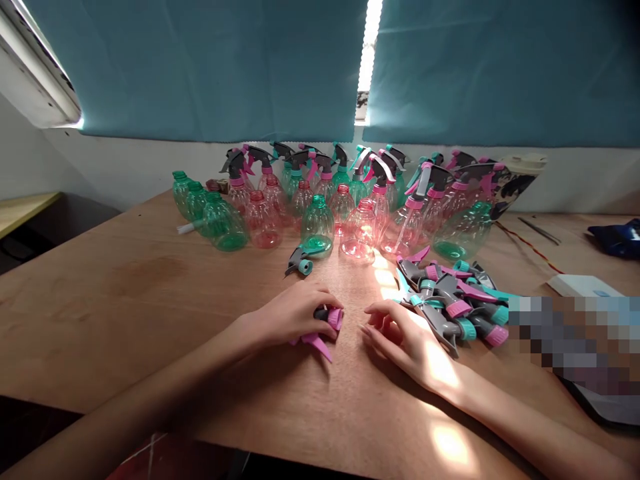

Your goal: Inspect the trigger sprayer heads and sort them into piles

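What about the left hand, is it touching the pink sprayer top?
Touching: the head view shows the left hand curled over the pink sprayer top.

- Teal fabric window blinds [200,67], two panels, hanging against the white-painted wall [115,170]
- Bright light strip [367,60] showing between panels
- Tan plywood counter [110,320], dark stain at left
- Pale wooden shelf [25,213], far left
- Thin red-black wire [530,247] beside slim dark tweezers [540,230]
- Crumpled dark-blue plastic bag [617,239]
- Flat white box [583,285]

Pink-and-grey spray trigger head [318,344]
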Available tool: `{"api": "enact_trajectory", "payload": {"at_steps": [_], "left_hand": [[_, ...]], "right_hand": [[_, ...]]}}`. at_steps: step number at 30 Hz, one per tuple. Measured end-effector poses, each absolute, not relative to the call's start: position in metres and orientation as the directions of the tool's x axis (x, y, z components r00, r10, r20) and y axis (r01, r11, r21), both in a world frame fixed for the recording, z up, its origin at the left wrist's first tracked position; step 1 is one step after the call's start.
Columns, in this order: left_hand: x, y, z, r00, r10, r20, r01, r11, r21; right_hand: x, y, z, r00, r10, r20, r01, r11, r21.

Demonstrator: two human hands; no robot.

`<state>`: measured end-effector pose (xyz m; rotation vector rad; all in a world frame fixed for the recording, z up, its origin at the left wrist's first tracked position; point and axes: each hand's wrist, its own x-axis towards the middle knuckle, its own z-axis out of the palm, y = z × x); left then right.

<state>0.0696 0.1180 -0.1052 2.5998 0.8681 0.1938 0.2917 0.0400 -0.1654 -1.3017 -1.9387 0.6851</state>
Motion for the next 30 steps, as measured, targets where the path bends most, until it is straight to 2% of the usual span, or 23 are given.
{"api": "enact_trajectory", "payload": {"at_steps": [3,5,9,11,16,24,30], "left_hand": [[0.078,0.107,-0.117,0.718,0.676,0.168,0.512,-0.675,0.531],[0.081,0.099,-0.124,0.646,0.700,0.304,0.471,-0.679,0.563],[0.081,0.090,-0.128,0.563,0.592,0.577,0.351,-0.803,0.481],[0.081,0.089,-0.129,0.550,0.529,0.646,0.312,-0.848,0.429],[0.082,0.088,-0.130,0.555,0.500,0.665,0.305,-0.866,0.396],[0.084,0.088,-0.134,0.584,0.500,0.639,0.289,-0.864,0.412],[0.085,0.086,-0.133,0.564,0.487,0.667,0.280,-0.873,0.400]], "right_hand": [[0.293,0.041,-0.169,-0.287,0.916,0.280,0.525,0.395,-0.754],[0.293,0.041,-0.169,-0.308,0.894,0.326,0.505,0.444,-0.741],[0.291,0.037,-0.166,-0.324,0.829,0.456,0.468,0.559,-0.684],[0.289,0.035,-0.164,-0.345,0.804,0.485,0.452,0.595,-0.665],[0.287,0.032,-0.162,-0.410,0.768,0.493,0.437,0.639,-0.633],[0.291,0.035,-0.161,-0.385,0.789,0.478,0.486,0.614,-0.621],[0.287,0.032,-0.158,-0.410,0.747,0.524,0.528,0.662,-0.531]]}}
